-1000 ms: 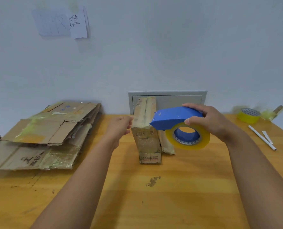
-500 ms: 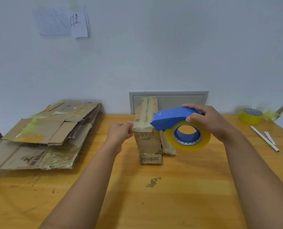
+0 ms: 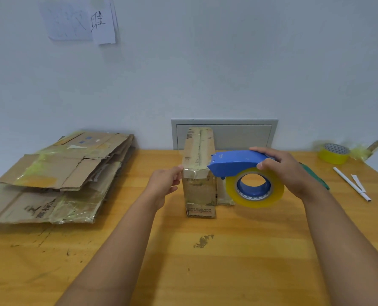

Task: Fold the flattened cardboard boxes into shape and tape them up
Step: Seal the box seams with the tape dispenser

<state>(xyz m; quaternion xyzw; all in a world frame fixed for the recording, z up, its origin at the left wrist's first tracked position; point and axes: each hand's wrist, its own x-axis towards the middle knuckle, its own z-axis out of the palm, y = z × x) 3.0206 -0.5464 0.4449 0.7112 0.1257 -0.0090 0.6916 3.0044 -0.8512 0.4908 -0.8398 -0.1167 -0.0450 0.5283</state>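
Here the right hand (image 3: pixel 287 173) grips one blue plastic tape dispenser (image 3: pixel 236 163), fingers curled over its top and thumb at its side, with a single roll of clear yellowish packing tape (image 3: pixel 254 187) mounted below on a blue core. The dispenser's front end sits at the near right corner of one tall, narrow brown cardboard box (image 3: pixel 200 171), which stands upright on the wooden table (image 3: pixel 205 261) near its middle, its top seam already covered by a strip of tape. The left hand (image 3: pixel 165 182) holds the box's upper left edge, thumb on the top corner and fingers curled along the side.

To the left lies one stack of flattened brown cardboard boxes (image 3: pixel 57 177), several sheets deep; the exact number cannot be told. At the far right of the table are one spare yellow tape roll (image 3: pixel 334 153), one white pen (image 3: pixel 351 184) with a small white strip beside it, and a green object (image 3: pixel 314 176) partly hidden behind the right wrist. On the wall are one grey metal panel (image 3: pixel 224 133) directly behind the box and two overlapping paper sheets (image 3: pixel 79 21) high up.

Compared with a second ago, the left hand has closed the gap and now touches the box, where it had been just short of it. The dispenser has stayed at nearly the same spot by the box's top corner, and the box stands as it did.
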